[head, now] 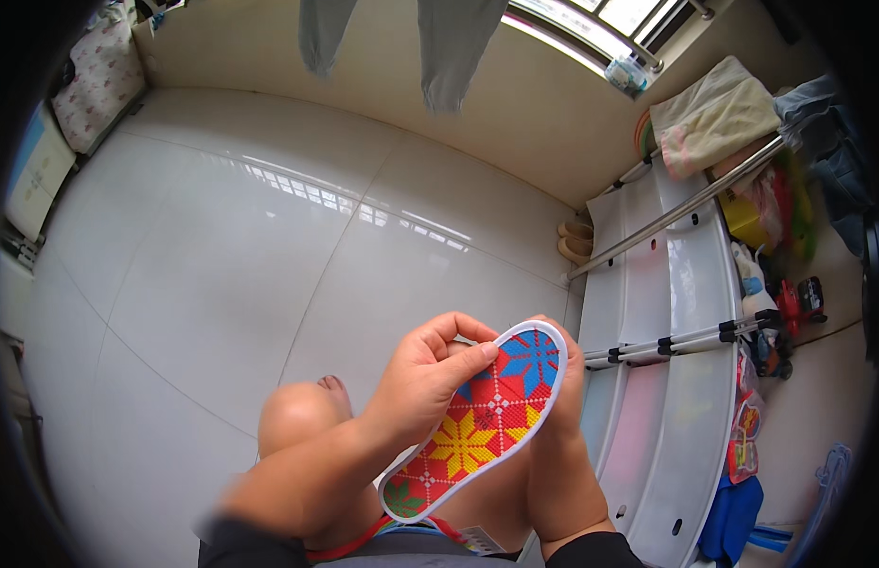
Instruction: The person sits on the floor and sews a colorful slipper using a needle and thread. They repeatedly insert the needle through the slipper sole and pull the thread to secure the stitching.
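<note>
An embroidered insole with white edging is held above my lap, tilted so its wide end points up and right. Blue, yellow and green star patterns cover its red face. My left hand pinches the upper left edge between thumb and fingers. Behind the wide end, my right hand supports the right side; most of its fingers are hidden by the insole. Below the narrow end, something with a red and rainbow-coloured edge lies on my lap, partly covered. Beside it is a small pale card.
A white shoe rack with metal rails stands close on my right, with toys and bags beyond it. Tan shoes sit by its far end. Grey trousers hang ahead. Glossy floor tiles spread out to the left.
</note>
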Motion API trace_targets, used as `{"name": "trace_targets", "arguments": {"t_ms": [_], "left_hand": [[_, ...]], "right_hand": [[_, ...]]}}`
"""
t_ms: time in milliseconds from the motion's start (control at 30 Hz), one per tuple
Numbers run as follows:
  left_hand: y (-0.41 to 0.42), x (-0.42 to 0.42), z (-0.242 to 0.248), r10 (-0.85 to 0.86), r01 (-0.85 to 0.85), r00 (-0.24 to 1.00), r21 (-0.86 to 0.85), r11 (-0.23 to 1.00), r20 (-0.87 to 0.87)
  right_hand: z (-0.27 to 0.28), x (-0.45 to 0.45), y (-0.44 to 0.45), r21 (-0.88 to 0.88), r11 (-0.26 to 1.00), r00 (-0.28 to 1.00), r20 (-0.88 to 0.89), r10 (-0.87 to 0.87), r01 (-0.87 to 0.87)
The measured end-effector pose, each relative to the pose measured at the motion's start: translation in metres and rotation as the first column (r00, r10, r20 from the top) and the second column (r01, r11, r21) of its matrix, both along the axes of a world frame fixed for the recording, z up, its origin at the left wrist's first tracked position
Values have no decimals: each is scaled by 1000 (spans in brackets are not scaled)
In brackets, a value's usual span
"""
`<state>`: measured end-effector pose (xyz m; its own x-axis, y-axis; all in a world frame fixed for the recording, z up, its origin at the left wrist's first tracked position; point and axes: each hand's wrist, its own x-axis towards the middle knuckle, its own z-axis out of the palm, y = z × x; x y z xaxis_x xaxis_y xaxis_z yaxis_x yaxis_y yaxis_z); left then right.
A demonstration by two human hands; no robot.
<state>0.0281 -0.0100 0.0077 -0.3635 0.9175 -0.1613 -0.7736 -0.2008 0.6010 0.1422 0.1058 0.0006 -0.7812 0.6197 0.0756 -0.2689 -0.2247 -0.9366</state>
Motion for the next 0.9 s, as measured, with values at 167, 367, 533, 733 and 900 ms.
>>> {"name": "trace_targets", "arguments": {"t_ms": [167,367,533,733,900], "left_hand": [[3,2,1,-14,14,1000,-15,1000,7],[6,5,2,-16,16,999,-22,1000,-32],[5,5,2,-10,9,999,-24,1000,-41],[5,3,3,-7,7,999,-23,1000,-42],[5,4,1,-4,4,1000,-11,1000,-27]], "right_hand": [[2,6,0,54,999,1000,24,-9,8],[0,13,2,161,987,998,54,-23,14],[-1,14,3,164,987,999,35,-8,2],[-4,15,4,206,978,1000,0,7,-7],[-3,14,3,217,976,1000,8,1,-3]]}}
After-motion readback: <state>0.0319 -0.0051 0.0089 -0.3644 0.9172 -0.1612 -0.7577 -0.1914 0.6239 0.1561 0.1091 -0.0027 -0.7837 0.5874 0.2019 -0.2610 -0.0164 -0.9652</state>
